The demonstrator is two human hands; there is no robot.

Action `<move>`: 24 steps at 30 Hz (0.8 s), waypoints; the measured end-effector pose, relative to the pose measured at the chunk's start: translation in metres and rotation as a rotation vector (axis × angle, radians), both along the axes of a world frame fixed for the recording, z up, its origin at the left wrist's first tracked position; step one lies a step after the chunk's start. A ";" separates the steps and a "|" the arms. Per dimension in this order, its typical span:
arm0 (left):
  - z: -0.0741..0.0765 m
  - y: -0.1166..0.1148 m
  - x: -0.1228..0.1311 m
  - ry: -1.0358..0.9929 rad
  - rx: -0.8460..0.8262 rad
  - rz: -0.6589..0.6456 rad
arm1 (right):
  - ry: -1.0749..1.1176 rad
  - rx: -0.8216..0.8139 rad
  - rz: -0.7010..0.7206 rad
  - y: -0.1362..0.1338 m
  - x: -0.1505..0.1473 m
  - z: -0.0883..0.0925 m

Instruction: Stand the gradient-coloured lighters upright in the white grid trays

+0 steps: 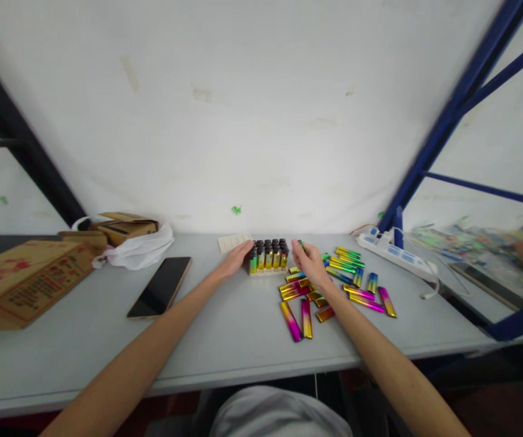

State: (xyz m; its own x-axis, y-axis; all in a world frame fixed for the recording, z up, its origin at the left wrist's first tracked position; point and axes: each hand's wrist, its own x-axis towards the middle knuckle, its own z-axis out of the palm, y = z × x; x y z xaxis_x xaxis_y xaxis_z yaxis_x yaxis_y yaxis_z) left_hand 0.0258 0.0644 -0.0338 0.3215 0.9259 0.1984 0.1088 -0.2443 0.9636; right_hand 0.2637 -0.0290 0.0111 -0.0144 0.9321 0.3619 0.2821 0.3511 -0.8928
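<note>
Left grip (235, 262) against the lighter rack, right grip (309, 262) pinching one small piece

Both grips work above a pale desk (225, 346) that stretches out on either side of them. Far to the left of the left grip lies a cardboard box (28, 279), with a white plastic bag (140, 252) nearer. Well out to the right of the right grip is a power strip (393, 252); a phone (160, 288) lies face up, left of the left grip.

Between the two grips stands the rack (268, 272), packed with upright, black-topped lighters (269, 261), or what look like lighters. The left grip's fingers lie along its left end; whether they pinch it I cannot tell. Just behind the left grip sits a pale tray (230, 244). Loose shiny cases (291, 321) are scattered below and to the right of the right grip, whose thumb and fingers are pressed together around a small green piece (300, 244), mostly hidden.

The step in hand seems to be handling single pieces beside a steadied rack. The next move, I judge, calls for a light left grip and careful right fingers, so that no neighbour gets knocked.
</note>
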 end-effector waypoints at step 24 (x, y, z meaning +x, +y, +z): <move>0.002 -0.003 0.001 0.017 0.067 -0.053 | -0.435 0.227 0.087 -0.024 -0.016 0.016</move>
State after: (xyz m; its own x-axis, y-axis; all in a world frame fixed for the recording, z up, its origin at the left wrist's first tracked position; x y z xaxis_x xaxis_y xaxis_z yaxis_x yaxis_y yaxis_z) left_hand 0.0270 0.0616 -0.0314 0.3732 0.8924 0.2537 0.1103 -0.3142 0.9429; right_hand 0.2481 -0.0529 0.0275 -0.2835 0.8192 0.4985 0.5723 0.5617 -0.5975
